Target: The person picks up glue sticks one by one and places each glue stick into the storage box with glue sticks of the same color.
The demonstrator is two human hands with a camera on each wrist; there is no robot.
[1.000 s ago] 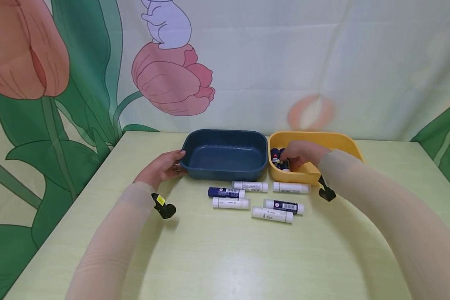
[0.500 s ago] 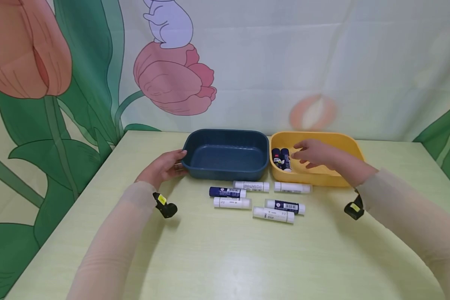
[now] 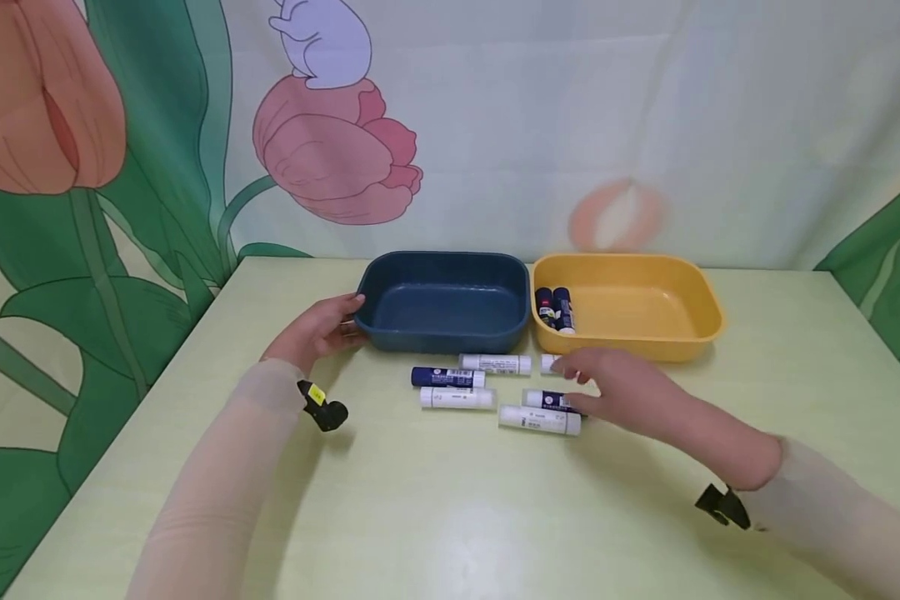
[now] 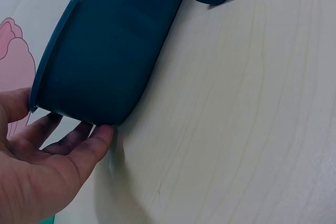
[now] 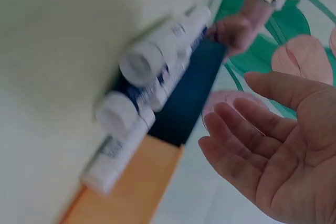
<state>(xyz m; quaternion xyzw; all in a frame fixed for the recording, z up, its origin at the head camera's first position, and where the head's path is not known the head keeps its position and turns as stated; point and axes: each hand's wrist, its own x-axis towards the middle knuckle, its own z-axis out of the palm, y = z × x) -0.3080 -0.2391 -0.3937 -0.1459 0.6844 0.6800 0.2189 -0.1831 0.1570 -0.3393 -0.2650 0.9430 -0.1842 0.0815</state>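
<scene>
My left hand [image 3: 321, 329] holds the left end of a dark blue tray [image 3: 442, 340], thumb at the rim and fingers against the outer wall. In the left wrist view the fingertips [image 4: 105, 132] meet the tray's lower edge. My right hand [image 3: 630, 390], fingers apart and nothing in its palm, hovers over the right-hand glue sticks. It partly covers a white glue stick [image 3: 549, 364] and a navy one [image 3: 546, 400]. In front of these lies another white glue stick [image 3: 540, 420]. To the left are a navy glue stick [image 3: 447, 378] and two white ones.
A yellow tray [image 3: 645, 350] stands right beside the blue tray, with two navy glue sticks [image 3: 563, 310] in its left end. Behind both trays hangs a printed cloth [image 3: 495, 125] at the table's back edge.
My right hand has come out of the yellow tray, leaving two navy glue sticks there, and moved toward me over the glue sticks on the table. My left hand stays at the blue tray.
</scene>
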